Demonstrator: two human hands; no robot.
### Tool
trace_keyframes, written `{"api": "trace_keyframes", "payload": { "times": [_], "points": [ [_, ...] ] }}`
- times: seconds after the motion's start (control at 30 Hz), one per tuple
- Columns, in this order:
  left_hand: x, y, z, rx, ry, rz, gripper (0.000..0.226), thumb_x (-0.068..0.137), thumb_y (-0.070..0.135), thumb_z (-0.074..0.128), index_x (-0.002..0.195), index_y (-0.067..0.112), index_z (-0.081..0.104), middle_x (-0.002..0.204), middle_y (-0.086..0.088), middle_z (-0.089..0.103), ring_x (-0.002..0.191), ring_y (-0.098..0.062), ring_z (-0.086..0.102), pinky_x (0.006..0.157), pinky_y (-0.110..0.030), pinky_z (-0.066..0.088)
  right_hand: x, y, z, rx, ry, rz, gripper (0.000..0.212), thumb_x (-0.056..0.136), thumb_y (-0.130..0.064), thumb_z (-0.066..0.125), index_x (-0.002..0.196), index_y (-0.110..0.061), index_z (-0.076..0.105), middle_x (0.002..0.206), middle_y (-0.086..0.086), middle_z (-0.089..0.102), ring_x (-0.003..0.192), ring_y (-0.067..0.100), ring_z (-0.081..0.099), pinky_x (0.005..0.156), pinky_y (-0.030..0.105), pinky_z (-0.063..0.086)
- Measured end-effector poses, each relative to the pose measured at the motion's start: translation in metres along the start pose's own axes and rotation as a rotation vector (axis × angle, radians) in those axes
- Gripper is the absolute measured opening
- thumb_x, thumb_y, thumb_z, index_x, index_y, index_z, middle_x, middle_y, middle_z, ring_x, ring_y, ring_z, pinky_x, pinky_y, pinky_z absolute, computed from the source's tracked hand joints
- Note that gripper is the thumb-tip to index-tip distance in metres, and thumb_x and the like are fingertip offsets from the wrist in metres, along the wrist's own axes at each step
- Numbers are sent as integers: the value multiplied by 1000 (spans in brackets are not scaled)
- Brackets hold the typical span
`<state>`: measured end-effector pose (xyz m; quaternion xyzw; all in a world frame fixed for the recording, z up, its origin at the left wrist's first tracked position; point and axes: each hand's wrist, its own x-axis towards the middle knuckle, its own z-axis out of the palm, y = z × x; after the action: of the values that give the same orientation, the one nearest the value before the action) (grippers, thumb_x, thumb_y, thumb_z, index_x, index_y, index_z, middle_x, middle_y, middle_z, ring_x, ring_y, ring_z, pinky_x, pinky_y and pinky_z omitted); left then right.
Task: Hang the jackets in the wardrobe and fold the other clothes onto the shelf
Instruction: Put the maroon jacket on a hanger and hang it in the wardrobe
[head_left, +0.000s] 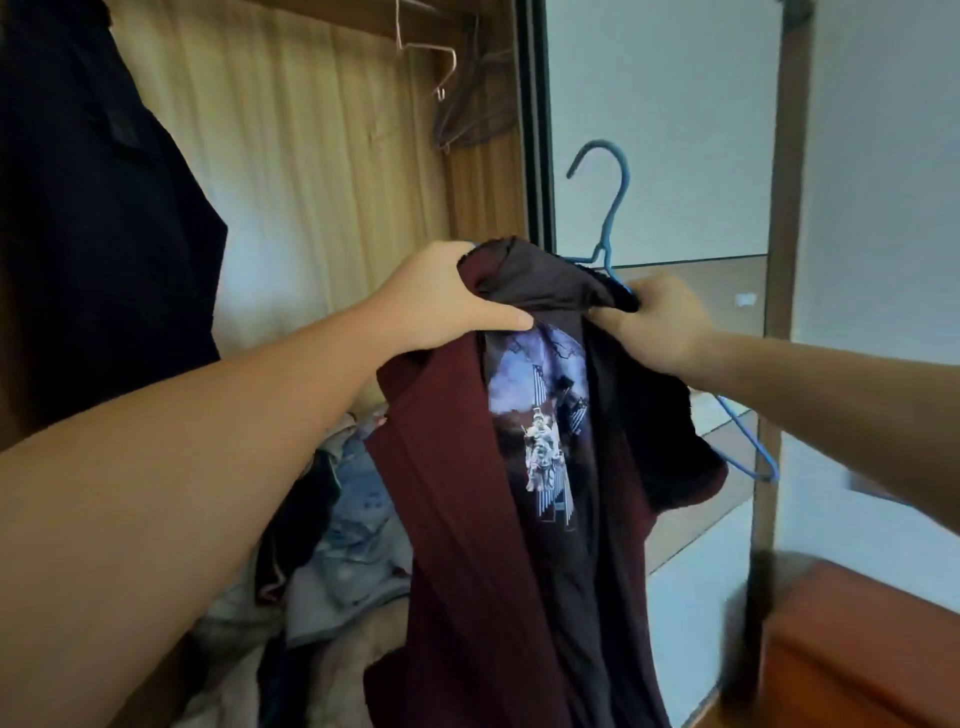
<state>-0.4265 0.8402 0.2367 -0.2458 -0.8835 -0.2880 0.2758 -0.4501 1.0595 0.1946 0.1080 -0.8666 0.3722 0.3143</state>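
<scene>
I am holding the jacket (447, 467) up in front of the open wardrobe (322, 171), my left hand (441, 301) gripping its collar and my right hand (660, 322) pinching the other shoulder together with the blue hanger (608, 218). One hanger arm is sticking out bare at the right, so I am judging the jacket only half seated. To do this well I am keeping the collar taut, working the free arm into the sleeve shoulder, then centring the hook before lifting toward the empty hangers (467, 104) above.
</scene>
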Motion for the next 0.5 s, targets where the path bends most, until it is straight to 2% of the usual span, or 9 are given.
{"api": "trace_keyframes", "payload": {
  "times": [0.07,0.13,0.2,0.27,0.37,0.4,0.5],
  "points": [
    [-8,5,8,100,-126,42,49,60,43,89,95,18,67,91,11,70,81,-3,61,74,-22,47,-19,9,-25,-179,14,-2,33,91,-33,61,69,-9,55,62,6,49,71,27,51,60,32,31],
    [-17,4,20,162,-271,76,53,58,42,90,98,20,63,97,9,68,88,-9,62,79,-29,49,-45,17,-43,-303,13,-14,36,91,-31,61,65,-8,51,59,4,48,66,28,48,56,35,29],
    [-29,-4,38,157,-420,122,44,62,29,87,96,26,60,98,8,67,91,-14,63,79,-32,51,-76,22,-52,-387,-6,-27,31,89,-28,62,70,-4,57,62,7,53,66,29,51,58,36,37],
    [-44,-17,60,163,-501,156,31,69,12,76,86,29,56,86,4,65,81,-18,62,68,-31,48,-110,26,-58,-465,-31,14,24,88,-25,64,74,-6,62,64,7,57,66,27,54,60,34,42],
    [-73,-43,100,109,-522,168,30,78,9,65,90,34,55,76,9,60,68,-12,60,55,-22,45,-162,30,-65,-552,-8,142,31,85,-21,67,58,-19,52,56,-4,49,57,16,46,52,30,32],
    [-86,-50,118,68,-512,156,26,79,12,64,90,35,58,74,8,61,68,-14,61,55,-25,47,-179,29,-68,-591,4,179,31,84,-20,68,58,-16,51,54,-4,46,57,20,45,53,32,28],
    [-128,-47,173,12,-426,109,13,79,29,62,69,34,55,69,5,60,72,-23,61,61,-33,51,-228,18,-86,-678,43,259,24,83,-17,68,66,-5,57,52,0,41,61,24,41,56,37,20]
  ]
}}
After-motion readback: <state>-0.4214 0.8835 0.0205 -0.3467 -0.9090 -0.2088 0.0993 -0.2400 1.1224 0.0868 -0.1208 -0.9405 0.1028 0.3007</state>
